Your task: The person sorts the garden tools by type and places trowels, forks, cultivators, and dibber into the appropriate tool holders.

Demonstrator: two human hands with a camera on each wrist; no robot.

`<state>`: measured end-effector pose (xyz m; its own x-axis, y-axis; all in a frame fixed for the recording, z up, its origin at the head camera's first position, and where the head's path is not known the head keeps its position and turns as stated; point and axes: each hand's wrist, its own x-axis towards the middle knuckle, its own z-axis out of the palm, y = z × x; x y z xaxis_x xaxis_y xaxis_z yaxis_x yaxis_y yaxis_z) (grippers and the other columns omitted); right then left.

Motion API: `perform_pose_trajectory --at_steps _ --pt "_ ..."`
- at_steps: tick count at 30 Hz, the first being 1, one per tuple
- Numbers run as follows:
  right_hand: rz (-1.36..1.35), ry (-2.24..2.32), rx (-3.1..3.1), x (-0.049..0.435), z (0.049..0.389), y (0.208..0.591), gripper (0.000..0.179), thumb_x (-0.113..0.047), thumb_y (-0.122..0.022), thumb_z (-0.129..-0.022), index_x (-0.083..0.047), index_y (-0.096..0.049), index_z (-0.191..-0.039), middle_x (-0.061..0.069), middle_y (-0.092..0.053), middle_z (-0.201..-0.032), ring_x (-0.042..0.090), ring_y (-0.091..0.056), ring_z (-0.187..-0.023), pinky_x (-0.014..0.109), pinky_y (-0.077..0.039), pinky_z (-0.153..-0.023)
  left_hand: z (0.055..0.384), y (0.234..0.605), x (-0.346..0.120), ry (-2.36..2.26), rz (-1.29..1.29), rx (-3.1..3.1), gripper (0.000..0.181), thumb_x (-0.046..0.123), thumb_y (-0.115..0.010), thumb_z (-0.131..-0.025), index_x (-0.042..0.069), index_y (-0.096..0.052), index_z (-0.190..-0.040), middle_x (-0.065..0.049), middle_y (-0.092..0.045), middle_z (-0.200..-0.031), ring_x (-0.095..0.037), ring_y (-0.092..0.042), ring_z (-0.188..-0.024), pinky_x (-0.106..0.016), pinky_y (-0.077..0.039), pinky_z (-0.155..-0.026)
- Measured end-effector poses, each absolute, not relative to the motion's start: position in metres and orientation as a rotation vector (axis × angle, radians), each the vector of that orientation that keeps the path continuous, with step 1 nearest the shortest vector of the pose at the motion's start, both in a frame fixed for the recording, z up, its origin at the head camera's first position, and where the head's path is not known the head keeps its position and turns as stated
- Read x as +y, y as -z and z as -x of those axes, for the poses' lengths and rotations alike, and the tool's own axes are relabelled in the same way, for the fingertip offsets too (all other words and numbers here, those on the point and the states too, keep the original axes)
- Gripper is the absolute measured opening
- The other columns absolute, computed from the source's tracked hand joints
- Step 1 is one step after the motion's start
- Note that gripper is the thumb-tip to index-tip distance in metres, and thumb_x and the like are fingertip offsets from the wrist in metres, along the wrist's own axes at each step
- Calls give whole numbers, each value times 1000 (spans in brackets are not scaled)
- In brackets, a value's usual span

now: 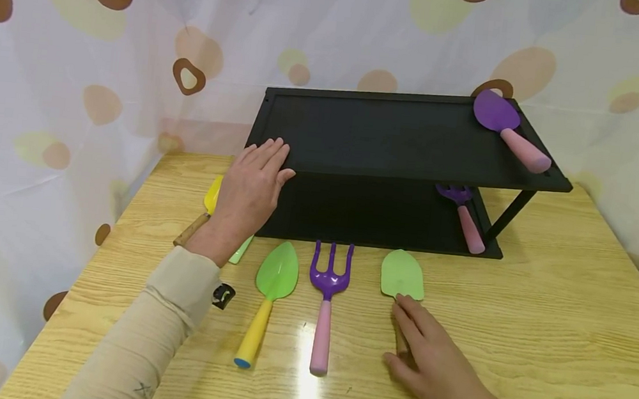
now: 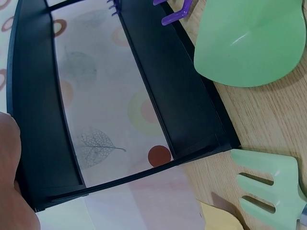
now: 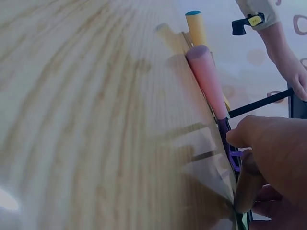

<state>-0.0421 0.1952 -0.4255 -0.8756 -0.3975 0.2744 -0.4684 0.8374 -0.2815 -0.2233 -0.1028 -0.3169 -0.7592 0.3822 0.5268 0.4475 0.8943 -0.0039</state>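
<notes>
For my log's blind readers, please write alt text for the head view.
A person's right hand lies over the handle of a pale green spade; the left hand rests on a black two-tier shelf. Other garden tools lie on the wooden table and shelf.

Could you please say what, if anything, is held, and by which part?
The right hand lies over the wooden handle of the green spade; any grip is unclear. The left hand rests on the rack.
</notes>
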Motion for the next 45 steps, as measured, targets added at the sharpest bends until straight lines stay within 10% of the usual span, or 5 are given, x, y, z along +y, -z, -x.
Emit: perform_pose_trajectory --at_steps 22,30,39,45 --pt "-676 -465 -2774 192 41 430 52 -19 -67 -75 0 -51 -121 11 -42 -132 25 -39 -126 38 -39 -99 224 315 -103 157 602 -2527 50 40 -31 -96 11 -42 -134 -5 -42 -139 -18 -36 -131 -34 -22 -112" --pt "-743 -458 -2639 193 44 436 50 0 -57 -75 5 -48 -123 17 -41 -133 30 -41 -123 15 -13 -111 223 315 -104 158 596 -2536 49 40 -32 -96 10 -42 -135 -5 -42 -139 -18 -35 -131 -34 -22 -112" --pt "-799 -358 -2586 195 45 441 49 -23 -21 -98 11 -46 -123 25 -38 -135 34 -39 -123 14 -5 -111 224 316 -104 167 600 -2528 49 40 -32 -96 10 -42 -134 -5 -42 -139 -18 -36 -131 -34 -22 -112" --pt "-778 -397 -2635 196 46 436 42 -4 -49 -83 10 -47 -122 22 -40 -135 34 -43 -121 12 -5 -110 224 316 -104 169 602 -2523 49 40 -32 -96 10 -42 -134 -5 -42 -139 -18 -36 -131 -34 -23 -112"
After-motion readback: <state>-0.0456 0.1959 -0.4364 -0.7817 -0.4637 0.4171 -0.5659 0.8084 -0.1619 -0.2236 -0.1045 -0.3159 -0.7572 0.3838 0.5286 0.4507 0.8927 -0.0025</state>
